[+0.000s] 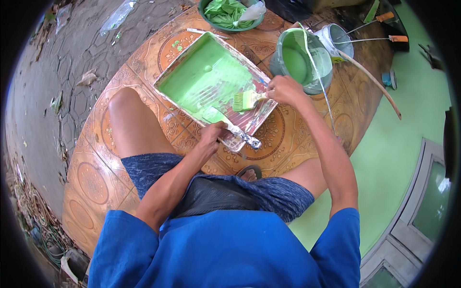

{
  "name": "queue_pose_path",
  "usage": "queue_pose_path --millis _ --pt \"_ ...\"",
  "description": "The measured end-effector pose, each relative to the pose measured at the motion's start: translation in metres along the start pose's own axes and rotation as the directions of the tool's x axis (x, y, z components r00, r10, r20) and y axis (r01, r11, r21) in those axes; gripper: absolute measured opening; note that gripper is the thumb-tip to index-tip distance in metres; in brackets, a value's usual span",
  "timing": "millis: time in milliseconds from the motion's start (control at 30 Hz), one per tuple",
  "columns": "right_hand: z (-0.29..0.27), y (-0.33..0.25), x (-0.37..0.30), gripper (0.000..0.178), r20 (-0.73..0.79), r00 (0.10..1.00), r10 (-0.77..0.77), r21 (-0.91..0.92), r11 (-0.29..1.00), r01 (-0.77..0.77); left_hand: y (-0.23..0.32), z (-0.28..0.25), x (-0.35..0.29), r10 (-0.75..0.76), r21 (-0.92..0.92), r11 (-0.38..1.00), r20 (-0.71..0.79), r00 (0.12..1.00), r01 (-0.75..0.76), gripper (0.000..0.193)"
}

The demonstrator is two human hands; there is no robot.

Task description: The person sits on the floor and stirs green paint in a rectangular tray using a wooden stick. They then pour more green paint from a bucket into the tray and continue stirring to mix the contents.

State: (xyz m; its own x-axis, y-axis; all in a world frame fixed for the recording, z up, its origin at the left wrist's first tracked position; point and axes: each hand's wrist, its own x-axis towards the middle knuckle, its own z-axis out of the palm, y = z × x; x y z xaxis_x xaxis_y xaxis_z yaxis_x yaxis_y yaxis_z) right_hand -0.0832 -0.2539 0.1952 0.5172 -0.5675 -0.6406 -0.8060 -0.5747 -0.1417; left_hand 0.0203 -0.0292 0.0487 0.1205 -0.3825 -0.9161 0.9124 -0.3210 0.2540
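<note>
My right hand (284,91) is closed round the handle of a wide paintbrush (247,101), whose green-coated bristles rest over the ribbed slope of the paint tray (165,73). At the tray's near left edge, my left hand (210,136) is closed on the rim. Its thumb lies right beside a scraper (236,131); whether it presses on the scraper cannot be made out. The scraper has a green-smeared blade and a paint-spotted handle that reaches past the tray's near end. Bright green paint (199,67) fills the tray's far part, and streaks cover the slope.
Right of the tray stands a bucket (277,65) with green paint and a thin stick; a smaller white bucket (331,34) adjoins it. Long-handled orange-ended tools (397,38) lie beyond. A basin (205,18) holds green material. Patterned tiles (93,182) meet a green wall (413,101).
</note>
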Motion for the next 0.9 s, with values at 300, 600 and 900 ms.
queue_pose_path --millis 300,600,900 --pt "0.006 -0.069 0.007 0.017 -0.147 0.907 -0.395 -0.423 0.854 0.303 -0.002 -0.004 0.007 0.001 -0.031 1.000 0.016 1.000 0.000 0.020" --pt "-0.021 -0.062 -0.028 0.017 -0.275 0.855 -0.439 -0.376 0.868 0.324 0.010 -0.001 -0.017 0.011 -0.019 1.000 0.006 1.000 -0.011 0.021" --pt "0.028 -0.074 -0.037 0.014 -0.273 0.900 -0.341 -0.251 0.928 0.276 0.003 0.004 -0.008 0.029 0.004 1.000 -0.010 1.000 -0.029 0.014"
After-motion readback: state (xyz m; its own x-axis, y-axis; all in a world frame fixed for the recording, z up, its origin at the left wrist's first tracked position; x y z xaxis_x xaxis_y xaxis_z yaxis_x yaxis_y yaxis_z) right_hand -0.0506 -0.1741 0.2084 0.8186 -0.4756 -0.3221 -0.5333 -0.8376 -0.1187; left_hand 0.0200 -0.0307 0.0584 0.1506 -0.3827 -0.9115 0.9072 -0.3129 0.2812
